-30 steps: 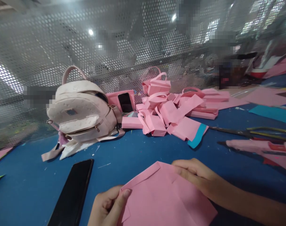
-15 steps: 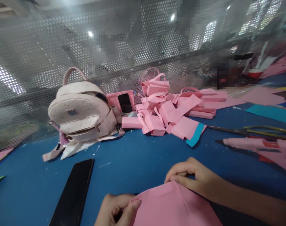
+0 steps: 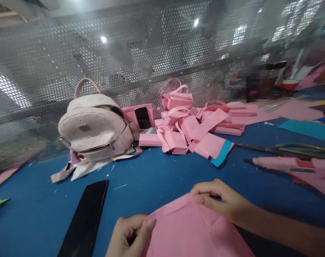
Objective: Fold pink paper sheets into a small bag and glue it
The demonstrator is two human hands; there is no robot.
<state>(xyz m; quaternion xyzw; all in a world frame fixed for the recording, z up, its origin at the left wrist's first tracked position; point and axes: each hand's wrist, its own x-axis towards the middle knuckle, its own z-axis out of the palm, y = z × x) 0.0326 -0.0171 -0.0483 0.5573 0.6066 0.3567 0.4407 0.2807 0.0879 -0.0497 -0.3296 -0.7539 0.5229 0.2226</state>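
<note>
Blue felt-like table [image 3: 157, 178] is filling the head view, with a perforated metal screen [image 3: 71, 60] standing behind it. I am only working from this one view. At six o'clock, low in the frame, the pink sheet [image 3: 189, 232] is lying on the table, partly folded and creased. My left hand [image 3: 130, 237] is pinching the sheet's near-left edge, thumb on top and fingers curled under, nearly closed. My right hand [image 3: 218, 198] is gripping the sheet's top corner between thumb and fingertips, likewise nearly closed. I am judging the sheet as light, thin and floppy, easy to crease or tear, so I would be holding it at edges and corners, as both hands are doing. At eight o'clock a dark phone [image 3: 84, 221] is lying flat. At ten o'clock a pale backpack [image 3: 95, 130] is resting against the screen. At twelve o'clock a heap of pink paper bags [image 3: 194, 125] is sitting. At three o'clock scissors [image 3: 285, 150] and a pink glue gun [image 3: 293, 167] are lying just beside each other.
</note>
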